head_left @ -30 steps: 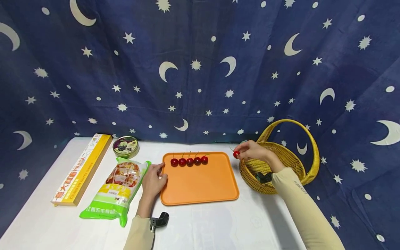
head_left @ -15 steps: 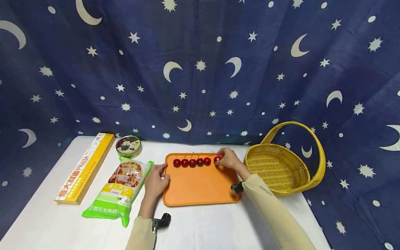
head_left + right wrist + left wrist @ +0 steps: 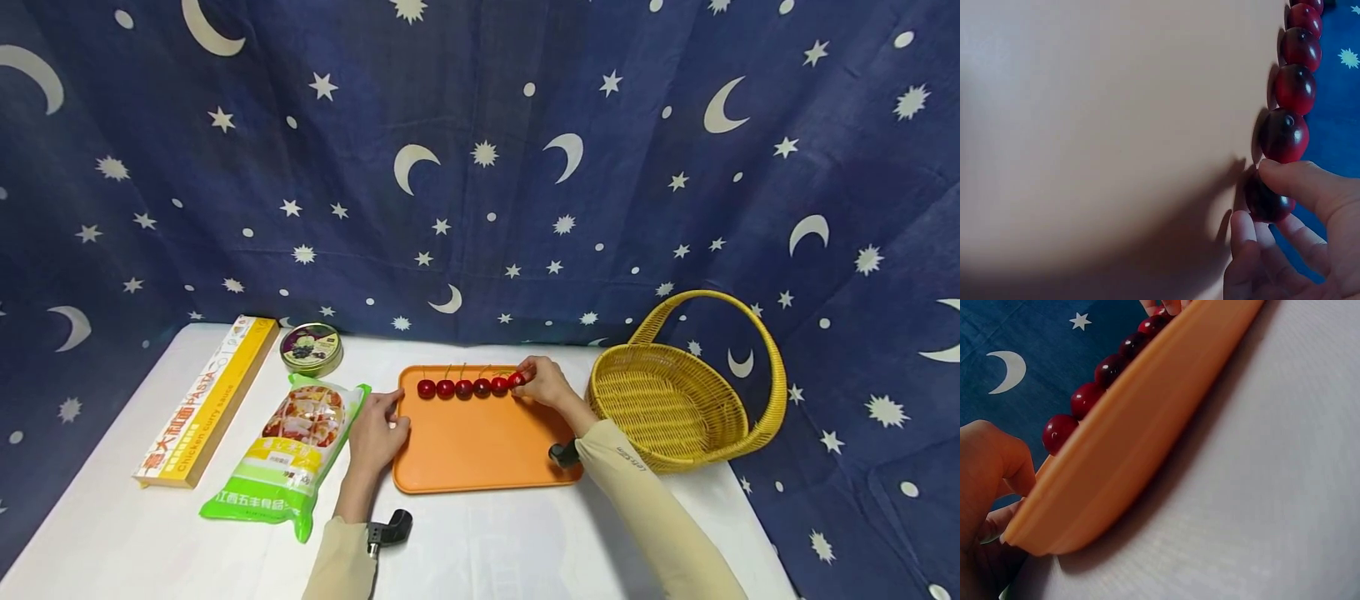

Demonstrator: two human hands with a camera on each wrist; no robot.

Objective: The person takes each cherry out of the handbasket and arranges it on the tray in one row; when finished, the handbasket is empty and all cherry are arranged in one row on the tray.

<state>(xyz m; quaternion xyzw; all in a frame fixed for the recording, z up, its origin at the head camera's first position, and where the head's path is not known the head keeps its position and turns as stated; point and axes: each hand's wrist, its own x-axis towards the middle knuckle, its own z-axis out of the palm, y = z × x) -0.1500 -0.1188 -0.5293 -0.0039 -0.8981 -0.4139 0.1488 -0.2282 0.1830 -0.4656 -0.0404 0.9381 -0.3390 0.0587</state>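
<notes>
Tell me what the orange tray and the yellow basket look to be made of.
Orange rectangular tray: probably plastic, matte; one even colour, smooth moulded rounded rim. Yellow handled basket: woven wicker or imitation rattan; plaited strands show across walls and arched handle, slightly glossy, which hints at plastic.

From my remote seat this reads as a staged recording corner, not a lived-in kitchen or a shop. A dark blue cloth backdrop point(image 3: 480, 167) printed with white moons and stars hangs across the whole rear and wraps round both sides, hiding any walls. In front of it I see a white desk point(image 3: 525, 550) with household food props laid out apart from one another: a yellow pasta box point(image 3: 206, 402), a round tin point(image 3: 311, 349), a green snack bag point(image 3: 288, 458), an orange tray point(image 3: 480, 442) and a yellow wicker basket point(image 3: 686, 400).
</notes>
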